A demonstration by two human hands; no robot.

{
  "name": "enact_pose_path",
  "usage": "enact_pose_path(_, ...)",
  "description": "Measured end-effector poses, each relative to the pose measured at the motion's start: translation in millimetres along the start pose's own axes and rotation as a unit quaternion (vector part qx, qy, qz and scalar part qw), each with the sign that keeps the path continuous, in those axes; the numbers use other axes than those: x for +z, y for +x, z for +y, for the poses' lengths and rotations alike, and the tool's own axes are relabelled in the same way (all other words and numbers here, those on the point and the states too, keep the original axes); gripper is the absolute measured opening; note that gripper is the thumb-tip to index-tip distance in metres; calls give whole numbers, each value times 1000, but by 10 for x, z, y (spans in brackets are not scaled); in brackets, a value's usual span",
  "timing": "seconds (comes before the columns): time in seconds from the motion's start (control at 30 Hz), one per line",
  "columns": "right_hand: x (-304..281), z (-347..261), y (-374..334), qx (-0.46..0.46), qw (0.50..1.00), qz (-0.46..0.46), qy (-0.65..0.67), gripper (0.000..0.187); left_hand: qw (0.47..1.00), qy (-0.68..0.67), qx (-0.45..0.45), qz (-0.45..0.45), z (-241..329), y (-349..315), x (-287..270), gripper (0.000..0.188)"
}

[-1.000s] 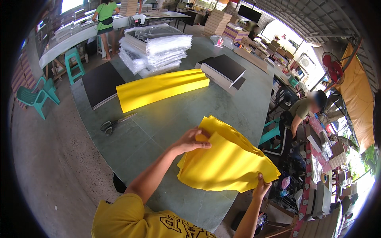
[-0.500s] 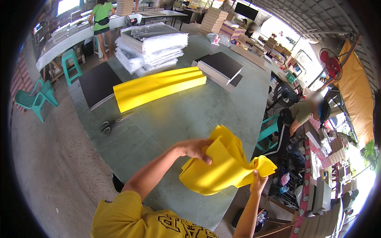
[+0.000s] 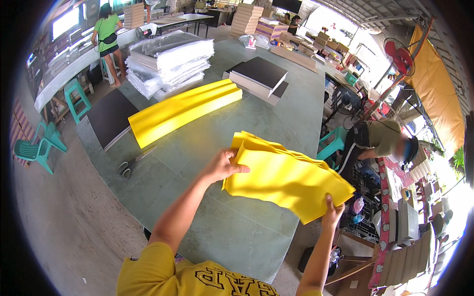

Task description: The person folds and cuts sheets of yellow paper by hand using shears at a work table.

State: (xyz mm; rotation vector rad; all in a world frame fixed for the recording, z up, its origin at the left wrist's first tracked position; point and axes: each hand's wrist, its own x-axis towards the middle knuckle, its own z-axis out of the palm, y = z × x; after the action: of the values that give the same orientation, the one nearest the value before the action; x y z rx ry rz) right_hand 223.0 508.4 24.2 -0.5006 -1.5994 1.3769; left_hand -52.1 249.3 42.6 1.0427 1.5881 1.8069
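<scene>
- Yellow sheets (image 3: 286, 177): in both hands, across the table's (image 3: 222, 237) 3-to-4 o'clock edge.
- Left hand (image 3: 222, 166): gripping them at 9 to 10 o'clock.
- Right hand (image 3: 334, 212): pinching their 4 o'clock corner.
- From these: yellow bundle (image 3: 185, 112), 10 o'clock; scissors (image 3: 127, 168), 9; board stack (image 3: 261, 74), nearly 12; wrapped stack (image 3: 173, 61), 10 to 11.

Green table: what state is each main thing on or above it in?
Held sheets: layered, curved
Left hand: gripping their left end
Right hand: gripping their right end
Other sheets: lying, ridged
Scissors: lying, opening unclear
Bundles: stacked, plastic-wrapped
Left board: flat
Right boards: unevenly stacked
</scene>
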Motion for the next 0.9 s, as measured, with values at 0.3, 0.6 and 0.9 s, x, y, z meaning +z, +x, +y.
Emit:
enact_pose_path(0.3,60,-92,-80,17,999,10,38,26,993,-53,72,76,-82,-67,71,31)
enact_pose_path(0.6,64,-10,-126,32,999,-7,19,35,985,-94,119,80,-241,-120,91,34)
enact_pose_path(0.9,33,110,-162,24,999,-7,32,35,973,-72,119,182,-405,-137,90,42)
